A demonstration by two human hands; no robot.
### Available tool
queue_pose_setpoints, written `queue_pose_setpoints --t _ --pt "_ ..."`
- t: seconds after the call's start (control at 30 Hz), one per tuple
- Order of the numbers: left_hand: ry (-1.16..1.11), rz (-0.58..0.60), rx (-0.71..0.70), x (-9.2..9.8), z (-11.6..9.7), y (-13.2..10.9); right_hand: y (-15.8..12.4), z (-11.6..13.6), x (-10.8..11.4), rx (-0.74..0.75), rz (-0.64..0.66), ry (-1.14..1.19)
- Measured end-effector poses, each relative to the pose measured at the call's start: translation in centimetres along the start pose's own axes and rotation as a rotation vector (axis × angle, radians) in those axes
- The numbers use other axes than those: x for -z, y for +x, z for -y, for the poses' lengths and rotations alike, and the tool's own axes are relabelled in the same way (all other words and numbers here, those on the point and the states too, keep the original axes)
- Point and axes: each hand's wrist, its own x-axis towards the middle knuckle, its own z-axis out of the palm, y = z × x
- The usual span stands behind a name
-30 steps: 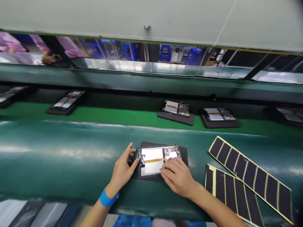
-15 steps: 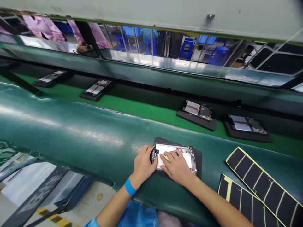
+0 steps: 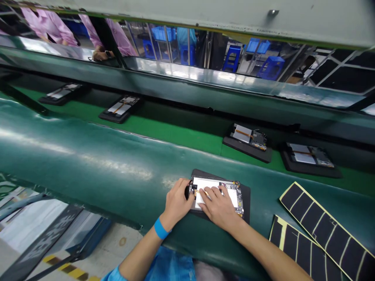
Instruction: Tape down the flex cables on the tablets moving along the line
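The left hand (image 3: pixel 178 201), half-curled, is at the left end of the tablet (image 3: pixel 233 197); whether it grips cannot be told. The right hand (image 3: pixel 219 207) lies palm down, fingers loosely spread over the battery (image 3: pixel 205 183), grasping nothing. The tablet's open shell contains battery and board (image 3: pixel 240 197), lying on a pad (image 3: pixel 247 203) on the surface (image 3: pixel 111 148). Right are strip sheets (image 3: pixel 328 222); beyond, other tablets (image 3: pixel 120 107) on a green belt (image 3: pixel 175 130).

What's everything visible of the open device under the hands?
The open device lies flat, innards up, on a dark pad on the green work surface, askew to the pad. It has a broad white panel and, toward the right end, an exposed circuit board with metallic-looking parts. The left hand touches its left end; the right hand lies across the panel, partly hiding it.
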Motion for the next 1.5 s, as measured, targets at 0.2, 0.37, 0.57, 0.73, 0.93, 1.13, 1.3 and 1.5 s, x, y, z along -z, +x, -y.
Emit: queue_pose_setpoints --t 0.2,0.37,0.57,0.73,0.93,1.13,1.3,1.5 --pt "0.045 0.034 -0.249 1.2 0.9 -2.0 0.2 0.2 0.0 0.018 -0.003 0.007" --pt "0.216 0.115 -0.334 1.3 0.6 -3.1 0.2 0.2 0.0 0.021 0.021 0.010" --pt "0.259 0.124 -0.327 1.3 0.6 -3.2 0.1 0.0 0.2 0.044 0.037 0.023" --pt "0.239 0.119 -0.308 1.1 0.8 -3.5 0.0 -0.1 0.2 0.057 0.065 0.044" --pt "0.227 0.121 -0.306 1.0 0.8 -3.7 0.0 -0.4 0.4 0.097 0.091 0.061" --pt "0.199 0.097 -0.285 0.9 0.7 -3.8 0.3 -0.6 0.8 0.092 0.127 0.058" --pt "0.182 0.098 -0.276 0.8 0.9 -4.0 0.3 -0.1 0.9 0.100 0.136 0.041" --pt "0.180 0.094 -0.281 0.9 1.0 -4.1 0.4 0.5 0.9 0.104 0.114 0.014"
